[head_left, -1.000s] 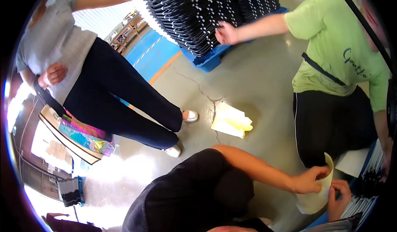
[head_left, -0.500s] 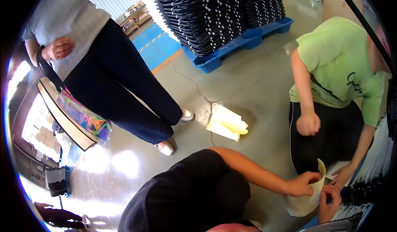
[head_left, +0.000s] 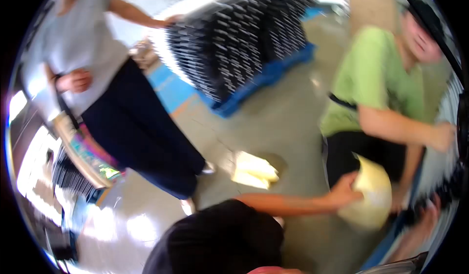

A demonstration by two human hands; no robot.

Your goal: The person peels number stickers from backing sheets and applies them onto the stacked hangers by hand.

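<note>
My left hand (head_left: 346, 192) reaches in from the black sleeve at the lower middle. Its thumb and fingers are closed on a curved pale yellow sheet (head_left: 373, 196), which has a whitish patch on its face. Apart from the sheet, my right hand (head_left: 426, 221) is at the lower right beside black-ended stacked pieces (head_left: 442, 196). Motion blur smears its fingers, so whether it holds anything does not show. Another yellow piece (head_left: 254, 170), folded or crumpled, lies on the grey floor.
A person in a green shirt (head_left: 371, 78) crouches at the right, one arm stretched across the stack. Another person in a grey top (head_left: 83, 39) stands at the left, one hand on tall black stacks (head_left: 234, 44) on a blue pallet (head_left: 268, 78).
My right hand has left the yellow sheet and moved right to the stack; my left hand still holds the sheet. The crouching person's arm has swung right. The whole view has shifted and blurred.
</note>
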